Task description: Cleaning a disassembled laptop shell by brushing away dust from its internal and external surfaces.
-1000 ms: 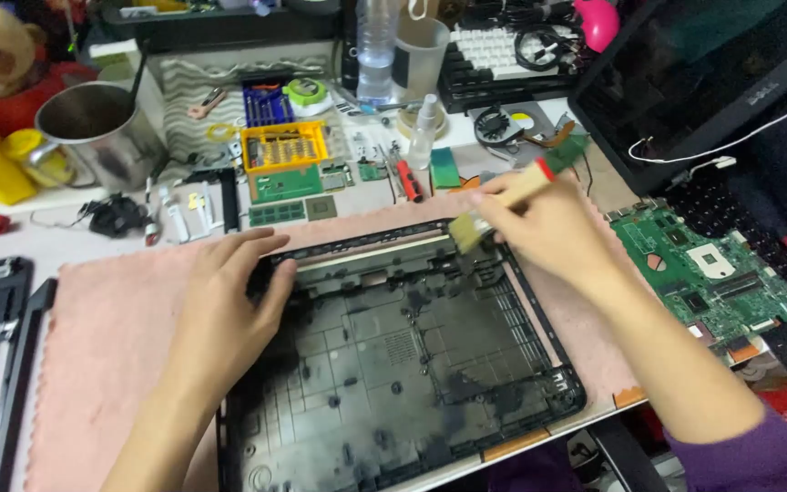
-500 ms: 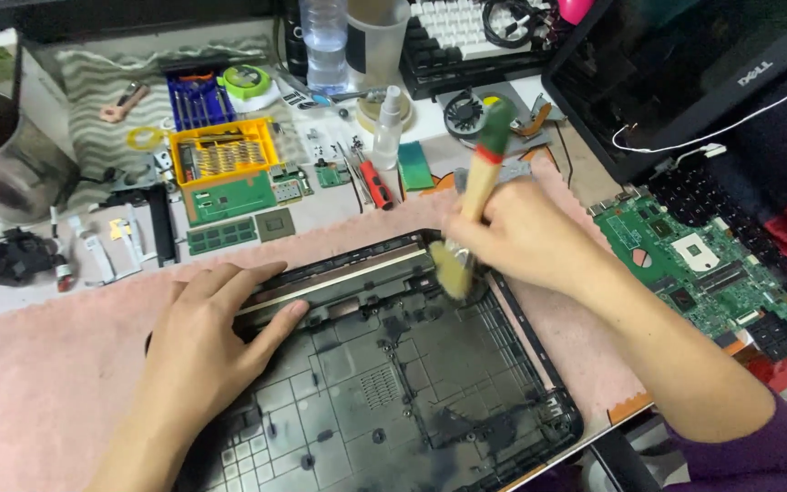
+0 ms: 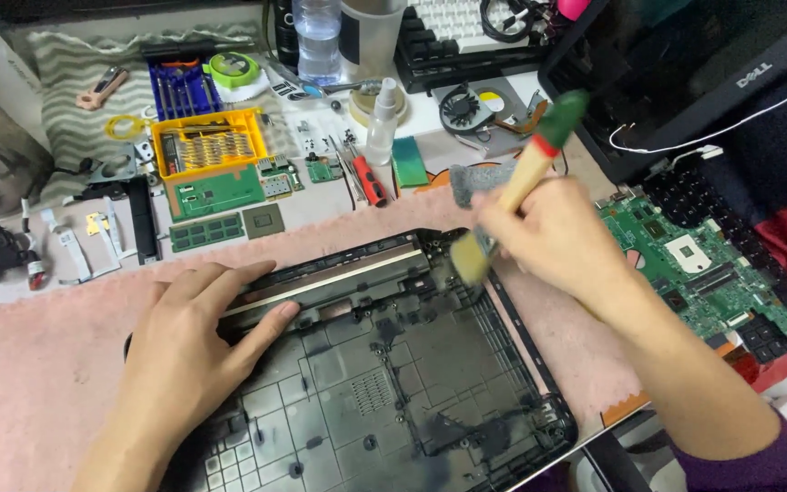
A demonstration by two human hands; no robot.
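Item: black plastic laptop base shell (image 3: 366, 383), lying open side up on a pink towel (image 3: 29, 364); its near right corner overhangs the towel's edge.

Left hand (image 3: 189, 351): palm down, fingers spread flat and pressing on the shell's far left portion, holding nothing. Fingertips rest against the long metal-edged strip (image 3: 321, 282) along the shell's far rim. Ahead of the fingertips, beyond the towel's far edge: a memory module (image 3: 206, 231), a small square chip (image 3: 264, 220), a green circuit card (image 3: 218, 192) and a yellow parts tray (image 3: 207, 146). Open shell floor lies to the right of the fingers.

Right hand (image 3: 553, 237): fingers closed around a wooden-handled brush (image 3: 512, 196) with a green end, tilted; bristles touch the shell's far right corner. Just right of the knuckles lies a green motherboard (image 3: 712, 273); beyond the handle, a grey cloth (image 3: 475, 180), a cooling fan (image 3: 465, 105) and a dark laptop lid (image 3: 685, 73). A small spray bottle (image 3: 381, 123) and red-handled tool (image 3: 371, 180) stand well apart on the left of the brush.

Change against the earlier frame: the brush stands more steeply tilted, its bristles farther out at the corner rim; the left hand keeps its place on the shell; the view has drawn a little nearer.
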